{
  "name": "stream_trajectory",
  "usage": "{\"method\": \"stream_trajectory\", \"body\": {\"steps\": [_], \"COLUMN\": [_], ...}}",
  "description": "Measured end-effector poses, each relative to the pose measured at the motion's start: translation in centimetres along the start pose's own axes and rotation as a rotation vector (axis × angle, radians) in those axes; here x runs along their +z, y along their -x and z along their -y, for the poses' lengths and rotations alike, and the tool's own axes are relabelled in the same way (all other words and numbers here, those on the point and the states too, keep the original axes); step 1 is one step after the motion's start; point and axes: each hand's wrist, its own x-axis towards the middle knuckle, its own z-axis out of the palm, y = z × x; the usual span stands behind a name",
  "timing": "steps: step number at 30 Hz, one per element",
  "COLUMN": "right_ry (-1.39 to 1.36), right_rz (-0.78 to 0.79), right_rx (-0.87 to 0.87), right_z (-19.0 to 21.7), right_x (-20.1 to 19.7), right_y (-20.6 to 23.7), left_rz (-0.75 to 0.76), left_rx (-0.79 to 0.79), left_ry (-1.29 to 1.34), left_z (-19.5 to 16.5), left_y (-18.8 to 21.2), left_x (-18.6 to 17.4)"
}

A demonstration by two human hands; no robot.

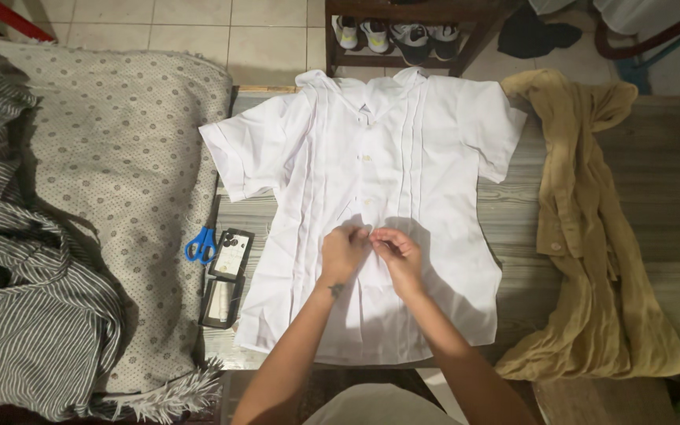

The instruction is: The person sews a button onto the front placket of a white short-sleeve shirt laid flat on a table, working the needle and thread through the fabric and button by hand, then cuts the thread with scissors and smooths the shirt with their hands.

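Observation:
A white short-sleeved shirt point(403, 149) lies flat, front up, on a wooden table point(670, 205), collar away from me. Both my hands meet on its button placket, low on the front. My left hand point(343, 250) pinches the fabric there, fingers closed. My right hand point(397, 253) touches it from the right, fingertips pinched on the same spot of the placket. What sits between the fingertips is too small to make out.
A tan garment point(584, 236) lies crumpled on the table's right side. At the left edge sit blue-handled scissors point(201, 245) and an open black sewing kit point(227, 277). A dotted cloth point(112, 173) and striped fabric point(17, 315) cover the left. Shoes point(395, 33) stand on a rack beyond.

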Motion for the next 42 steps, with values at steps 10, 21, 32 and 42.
{"method": "stream_trajectory", "body": {"steps": [10, 21, 32, 42], "right_ry": [-0.011, 0.126, -0.129, -0.274], "right_rz": [0.031, -0.046, -0.113, -0.070], "right_rx": [-0.004, -0.030, -0.101, -0.052], "right_z": [0.3, 1.2, 1.0, 0.1], "right_x": [-0.4, 1.2, 2.0, 1.6], "right_y": [-0.3, -0.5, -0.7, -0.5], "left_rz": [0.083, 0.078, -0.046, 0.013], "left_rx": [-0.053, 0.114, -0.078, 0.029], "left_ry": [0.378, 0.550, 0.806, 0.878], "left_z": [2.7, 4.5, 2.0, 2.5], "left_y": [-1.6, -0.4, 0.5, 0.0], "left_x": [1.1, 1.4, 1.4, 1.8]}}
